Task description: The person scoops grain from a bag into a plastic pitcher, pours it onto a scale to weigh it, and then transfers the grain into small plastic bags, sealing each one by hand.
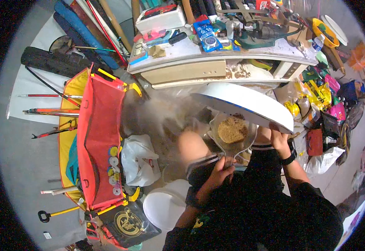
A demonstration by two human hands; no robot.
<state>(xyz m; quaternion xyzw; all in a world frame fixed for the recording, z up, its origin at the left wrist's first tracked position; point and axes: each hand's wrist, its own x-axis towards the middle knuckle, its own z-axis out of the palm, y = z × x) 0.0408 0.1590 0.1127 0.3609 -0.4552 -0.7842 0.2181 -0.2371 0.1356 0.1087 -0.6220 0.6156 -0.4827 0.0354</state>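
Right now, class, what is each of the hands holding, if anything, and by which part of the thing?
The left hand grips a scoop by its handle; the right hand grips a tilted white basin by its rim.

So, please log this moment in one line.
left fingers: gripping scoop | right fingers: gripping white basin, tilted | brown granules: inside scoop
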